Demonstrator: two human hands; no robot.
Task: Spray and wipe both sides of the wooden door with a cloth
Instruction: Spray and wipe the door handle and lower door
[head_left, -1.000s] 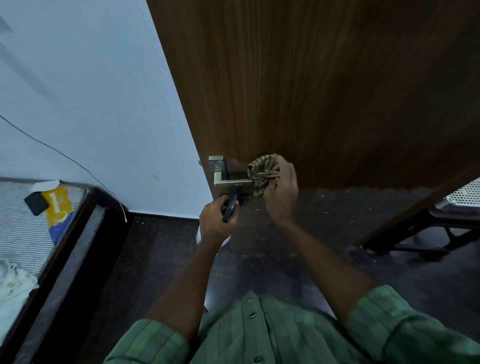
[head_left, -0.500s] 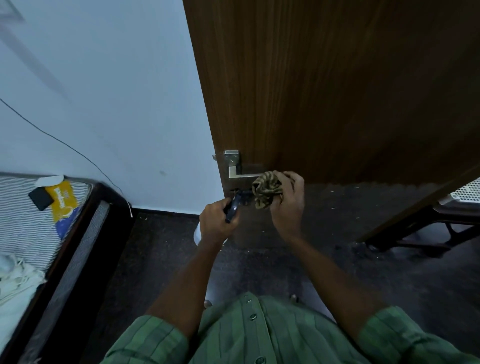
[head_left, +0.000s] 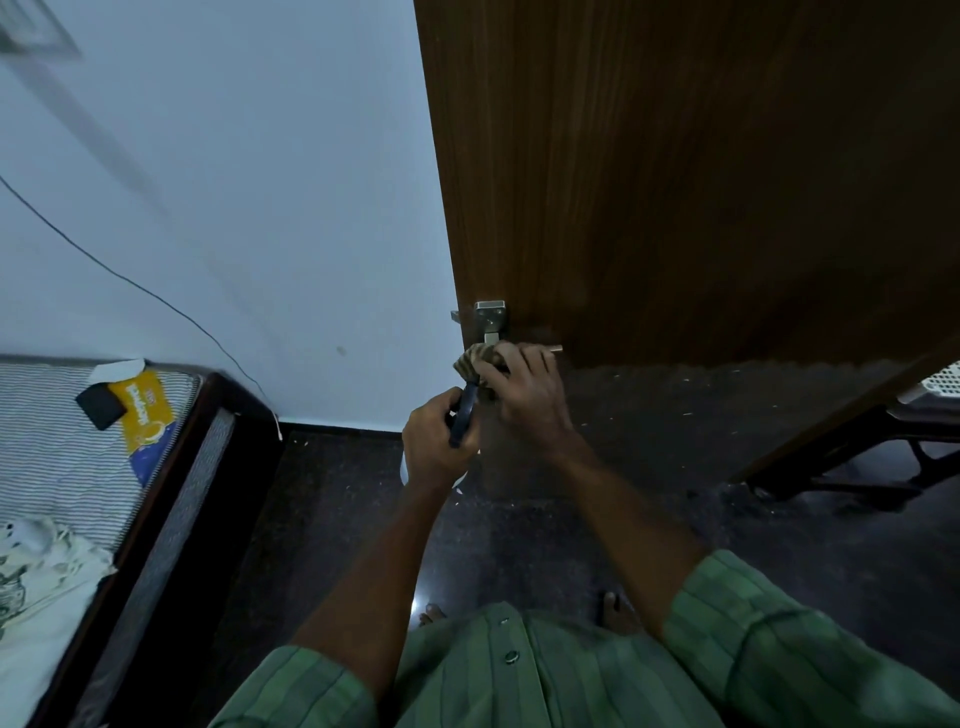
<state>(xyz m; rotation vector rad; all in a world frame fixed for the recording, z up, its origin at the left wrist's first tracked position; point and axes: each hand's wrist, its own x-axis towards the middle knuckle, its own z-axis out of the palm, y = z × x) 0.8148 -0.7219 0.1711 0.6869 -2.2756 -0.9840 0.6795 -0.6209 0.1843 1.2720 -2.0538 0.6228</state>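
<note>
- The left hand (head_left: 439, 449) is nearest, its fingers curled round the dark trigger head of a spray bottle (head_left: 464, 419); the white body shows only as a sliver below the wrist. Judged from the task, this hand should keep the nozzle pointed off the cloth until more spray is wanted.
- Just beyond it, the right hand (head_left: 524, 392) grips a bunched, striped cloth (head_left: 474, 362), fingers wrapped over the wad and pressing it onto the lever of the metal door handle (head_left: 490, 322).
- The step in hand looks like wiping the handle and the wood around it. To do it well, I would close the cloth round the lever and draw it along the full length, then rub the square plate above and the edge of the door.
- A looser, flatter cloth would cover more surface than this tight ball once the wide panel is tackled.
- The wooden door (head_left: 701, 182) stands ajar, its brown face filling the far right, its free edge against the pale wall (head_left: 234, 208).
- Whether the face is already wet I cannot tell; the light is dim.
</note>
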